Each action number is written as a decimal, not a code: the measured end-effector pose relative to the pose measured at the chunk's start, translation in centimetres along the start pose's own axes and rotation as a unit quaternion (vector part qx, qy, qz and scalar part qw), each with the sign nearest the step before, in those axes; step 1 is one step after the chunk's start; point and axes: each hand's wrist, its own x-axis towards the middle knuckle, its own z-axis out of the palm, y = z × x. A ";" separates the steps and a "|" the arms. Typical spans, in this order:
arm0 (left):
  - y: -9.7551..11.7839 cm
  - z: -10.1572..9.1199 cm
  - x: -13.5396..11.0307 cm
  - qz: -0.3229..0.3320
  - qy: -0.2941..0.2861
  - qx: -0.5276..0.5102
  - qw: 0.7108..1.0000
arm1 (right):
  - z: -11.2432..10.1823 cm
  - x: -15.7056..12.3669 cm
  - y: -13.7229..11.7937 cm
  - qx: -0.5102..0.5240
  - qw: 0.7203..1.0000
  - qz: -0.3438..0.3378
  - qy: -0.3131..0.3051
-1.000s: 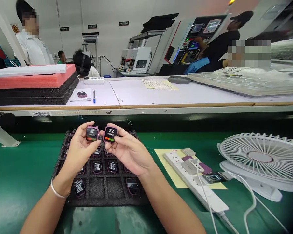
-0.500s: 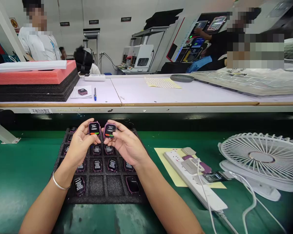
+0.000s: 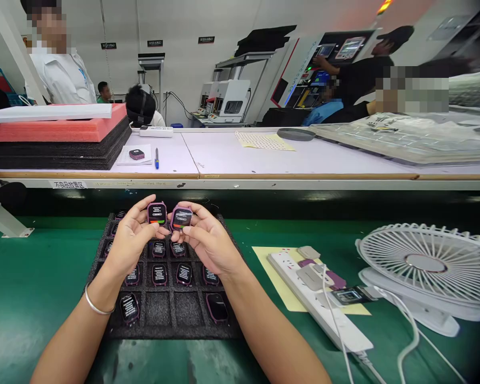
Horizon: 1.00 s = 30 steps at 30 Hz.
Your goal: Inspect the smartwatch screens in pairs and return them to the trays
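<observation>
Purple-rimmed square watch [image 3: 157, 213] — pinched by the left hand [image 3: 133, 237] — is over the black foam compartment tray [image 3: 160, 330], beside a matching watch [image 3: 181, 218] pinched by the right hand [image 3: 208, 242]. Both hands partly hide the tray; right of it lies a white plastic power strip [image 3: 318, 302].

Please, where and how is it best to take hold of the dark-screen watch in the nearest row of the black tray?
Probably pinch the dark-screen watch by its opposite purple edges, coming from above: it lies face up between dividers of the black tray, which hinder a sideways approach.
</observation>
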 end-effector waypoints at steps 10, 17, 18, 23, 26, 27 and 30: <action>-0.4 -0.1 0.1 0.027 -0.005 0.022 0.999 | -0.1 0.1 0.1 -0.033 0.998 -0.044 -0.007; -0.5 0.0 0.0 0.057 -0.004 0.048 0.997 | -0.5 0.0 0.3 -0.062 0.996 -0.060 -0.019; -0.5 0.0 0.0 0.060 -0.004 0.052 0.997 | -0.5 0.0 0.4 -0.066 0.996 -0.061 -0.022; -0.6 -0.1 0.0 0.067 -0.009 0.059 0.996 | -0.7 0.1 0.6 -0.077 0.994 -0.074 -0.017; -0.7 -0.1 -0.1 0.069 -0.013 0.062 0.996 | -0.6 0.1 0.6 -0.067 0.995 -0.077 -0.017; -0.8 -0.1 -0.1 0.069 -0.013 0.064 0.995 | -0.6 0.1 0.6 -0.064 0.995 -0.078 -0.018; -0.8 -0.1 -0.1 0.071 -0.013 0.070 0.995 | -0.5 0.1 0.5 -0.067 0.995 -0.076 -0.014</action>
